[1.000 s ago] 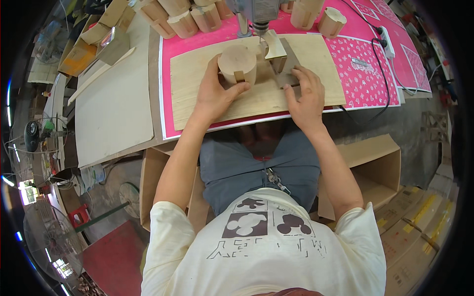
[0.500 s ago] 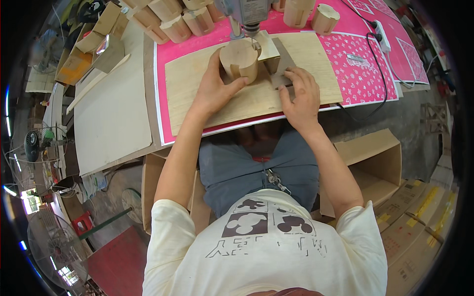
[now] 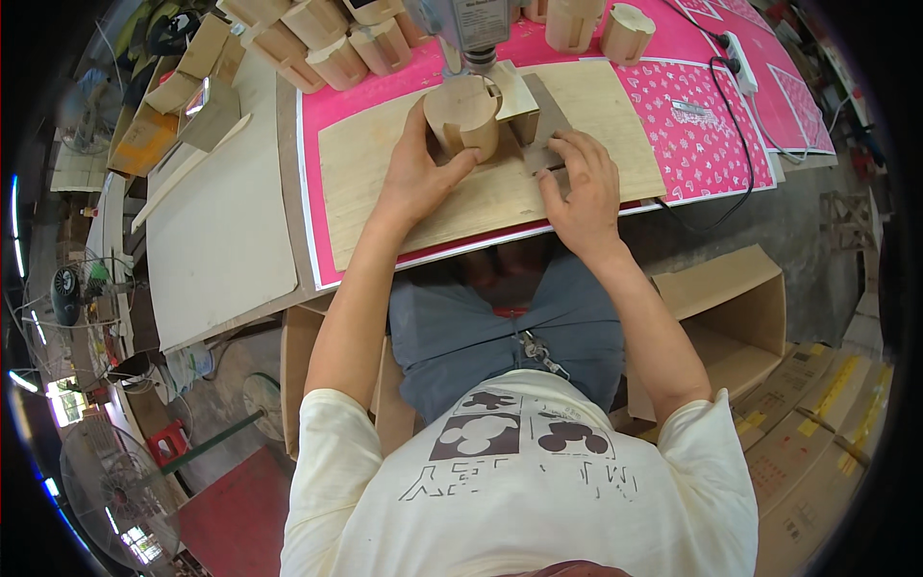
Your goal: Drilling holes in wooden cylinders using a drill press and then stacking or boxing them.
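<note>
My left hand (image 3: pixel 415 181) is wrapped round a notched round wooden block (image 3: pixel 462 104), thumb on its near side. The block stands upright on a plywood board (image 3: pixel 358 173), just below the head of a drill-like machine (image 3: pixel 478 27). Against the block's right side sits a small pale wooden piece (image 3: pixel 519 100). My right hand (image 3: pixel 588 192) rests at the near end of a flat grey-brown strip (image 3: pixel 550 101), its fingers bent and apart, touching the strip. The side of the block facing the machine is hidden.
Several similar wooden blocks (image 3: pixel 382 46) are stacked at the back left, and another block (image 3: pixel 628 35) stands at the back right. A black cable runs from a white power strip (image 3: pixel 741 63) down the table's right side. Cardboard boxes (image 3: pixel 731 308) lie below at the right.
The whole view has shifted slightly. Both hands keep nearly the same places at the block and the strip.
</note>
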Motion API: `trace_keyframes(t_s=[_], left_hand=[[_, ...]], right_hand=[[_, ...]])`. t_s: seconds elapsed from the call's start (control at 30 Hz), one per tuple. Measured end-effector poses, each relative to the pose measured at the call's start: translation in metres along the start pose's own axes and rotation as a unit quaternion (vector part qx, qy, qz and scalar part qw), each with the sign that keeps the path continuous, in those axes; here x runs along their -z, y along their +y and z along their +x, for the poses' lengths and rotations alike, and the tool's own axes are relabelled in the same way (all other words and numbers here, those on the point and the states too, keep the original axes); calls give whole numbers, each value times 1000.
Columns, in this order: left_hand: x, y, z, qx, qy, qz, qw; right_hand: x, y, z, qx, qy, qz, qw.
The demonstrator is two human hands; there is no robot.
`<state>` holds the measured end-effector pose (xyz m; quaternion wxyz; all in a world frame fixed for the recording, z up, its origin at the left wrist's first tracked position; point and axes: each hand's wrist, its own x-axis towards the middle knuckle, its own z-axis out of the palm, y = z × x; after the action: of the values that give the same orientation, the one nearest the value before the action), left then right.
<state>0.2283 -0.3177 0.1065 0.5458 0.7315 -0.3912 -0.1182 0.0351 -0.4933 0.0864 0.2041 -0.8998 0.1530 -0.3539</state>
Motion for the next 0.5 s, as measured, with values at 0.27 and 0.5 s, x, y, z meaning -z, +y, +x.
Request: trace_keyframes(t_s=[0.27,0.5], left_hand=[[-3,-1,-1,-6,5,-31,999],[11,0,5,28,-51,-58,997]], right_hand=[[-3,6,20,-16,-28,-35,999],[-5,4,17,25,-43,-42,998]])
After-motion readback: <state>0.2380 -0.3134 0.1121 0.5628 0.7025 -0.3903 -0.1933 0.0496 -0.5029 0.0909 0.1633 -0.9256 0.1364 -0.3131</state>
